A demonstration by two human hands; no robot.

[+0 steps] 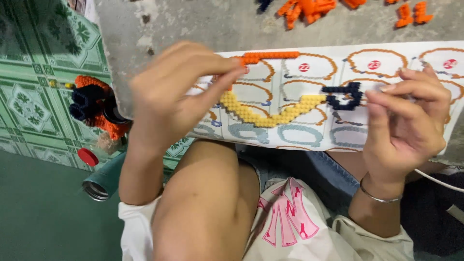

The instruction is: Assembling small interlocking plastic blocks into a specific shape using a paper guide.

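Head view: a block model point(280, 108), with a yellow curve, orange strip and dark blue end, lies on a printed sheet point(386, 140) at the slab's point(203, 24) near edge. Left hand point(169, 101) pinches the orange strip; right hand point(406, 121) pinches the blue end. Loose orange blocks point(309, 9) lie along the far edge. Off the left edge, another orange-blue model point(94, 106), a red cap point(88, 156) and a tube point(104, 179) rest on the floor.
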